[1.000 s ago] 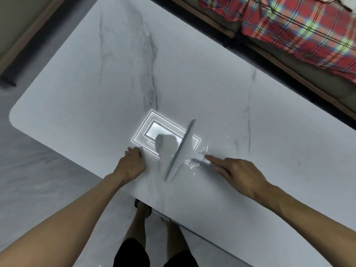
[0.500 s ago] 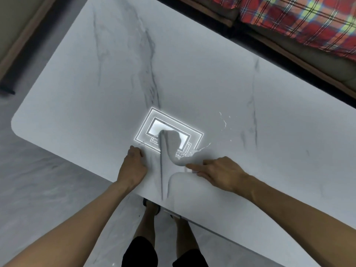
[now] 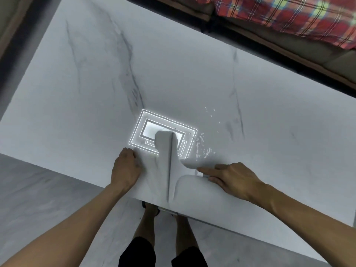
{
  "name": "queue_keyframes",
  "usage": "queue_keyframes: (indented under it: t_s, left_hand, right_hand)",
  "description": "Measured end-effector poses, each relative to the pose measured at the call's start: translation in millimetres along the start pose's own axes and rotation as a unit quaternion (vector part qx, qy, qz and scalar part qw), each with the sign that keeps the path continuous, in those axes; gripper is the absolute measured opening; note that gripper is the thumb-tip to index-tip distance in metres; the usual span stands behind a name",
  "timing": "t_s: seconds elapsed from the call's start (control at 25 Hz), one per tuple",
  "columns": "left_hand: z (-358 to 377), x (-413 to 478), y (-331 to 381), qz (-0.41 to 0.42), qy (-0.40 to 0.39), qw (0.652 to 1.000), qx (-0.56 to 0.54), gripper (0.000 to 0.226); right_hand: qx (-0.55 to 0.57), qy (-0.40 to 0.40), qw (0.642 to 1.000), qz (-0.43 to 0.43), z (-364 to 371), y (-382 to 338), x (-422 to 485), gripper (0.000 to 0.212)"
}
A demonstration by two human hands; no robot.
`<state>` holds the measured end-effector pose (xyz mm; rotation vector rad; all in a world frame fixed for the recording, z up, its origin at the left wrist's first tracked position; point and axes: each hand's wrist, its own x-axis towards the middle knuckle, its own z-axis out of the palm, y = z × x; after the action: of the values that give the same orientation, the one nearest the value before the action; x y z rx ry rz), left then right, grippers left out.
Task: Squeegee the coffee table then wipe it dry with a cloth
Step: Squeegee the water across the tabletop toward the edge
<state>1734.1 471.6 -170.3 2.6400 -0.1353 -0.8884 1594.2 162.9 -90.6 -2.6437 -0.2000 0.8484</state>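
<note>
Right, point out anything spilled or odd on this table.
Water droplets lie scattered on the white marble coffee table, right of the white squeegee and beyond the right hand that holds it. This wet patch is not yet scraped. Nothing else stands out.

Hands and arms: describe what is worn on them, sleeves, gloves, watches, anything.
The left hand and right hand are bare: no gloves, and no rings or watch that I can see. The left forearm and right forearm are uncovered to the frame's edge, no sleeve in view. Black shorts show below.
</note>
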Motion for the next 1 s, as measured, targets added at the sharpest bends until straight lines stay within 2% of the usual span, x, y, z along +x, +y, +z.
queue_keyframes:
  t_s: [0.12, 0.28, 0.48, 0.64, 0.8, 0.92, 1.0]
  left_hand:
    - [-0.3, 0.9, -4.7, -0.033, 0.013, 0.999, -0.013, 0.009]
    - [-2.2, 3.4, -15.5, -0.067, 0.031, 0.997, -0.036, 0.011]
    - [-4.0, 9.1, -17.5, -0.049, -0.020, 0.998, -0.039, 0.021]
    - [0.8, 14.4, -0.8, -0.003, -0.056, 0.998, -0.038, 0.019]
    - [4.3, 16.4, 22.4, 0.045, -0.075, 0.996, 0.017, 0.014]
    - [2.3, 21.7, 39.1, 0.081, -0.046, 0.996, 0.004, 0.008]
    - [1.8, 29.1, 56.2, 0.092, -0.034, 0.995, -0.017, 0.015]
  right_hand:
    - [-0.021, -0.023, 0.995, -0.098, 27.4, -54.4, 43.7, 0.044]
    - [-0.048, 0.007, 0.994, -0.101, 28.9, -67.9, 90.9, 0.044]
    - [-0.018, 0.048, 0.999, 0.018, -3.7, -17.6, 96.3, 0.040]
    - [-0.007, 0.060, 0.991, 0.116, -15.3, 32.5, 37.4, 0.040]
    - [-0.005, 0.032, 0.978, 0.205, -17.3, 47.6, -16.1, 0.040]
    - [0.066, 0.056, 0.966, 0.245, -39.3, 48.2, -31.8, 0.041]
    - [0.148, 0.106, 0.946, 0.267, -67.2, 56.5, -24.3, 0.041]
